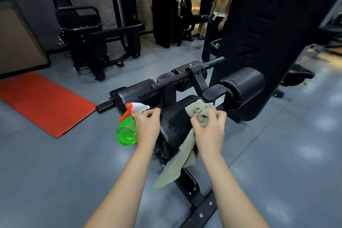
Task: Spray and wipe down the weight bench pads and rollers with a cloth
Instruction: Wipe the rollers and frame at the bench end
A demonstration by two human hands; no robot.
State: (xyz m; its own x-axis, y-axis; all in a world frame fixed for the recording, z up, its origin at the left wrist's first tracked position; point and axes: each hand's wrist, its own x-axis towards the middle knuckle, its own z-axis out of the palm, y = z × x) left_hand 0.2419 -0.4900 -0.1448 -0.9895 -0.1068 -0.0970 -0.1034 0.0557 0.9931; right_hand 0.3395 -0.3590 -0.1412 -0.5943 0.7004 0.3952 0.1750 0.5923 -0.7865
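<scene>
Hands are both busy: the left hand (pixel 147 126) grips the neck of a green spray bottle (pixel 126 133). Its white head and orange nozzle point left, and the body hangs down just beside the black pad (pixel 175 116). The right hand (pixel 210 131) clutches a bunched grey-green cloth (pixel 199 109) over the pad's far end, with 1 tail hanging toward the near side. Raised lettering on the pad's side is too faint to read. Beyond it, 1 roller (pixel 137 93) sits on a bar running near-left to far-right.
</scene>
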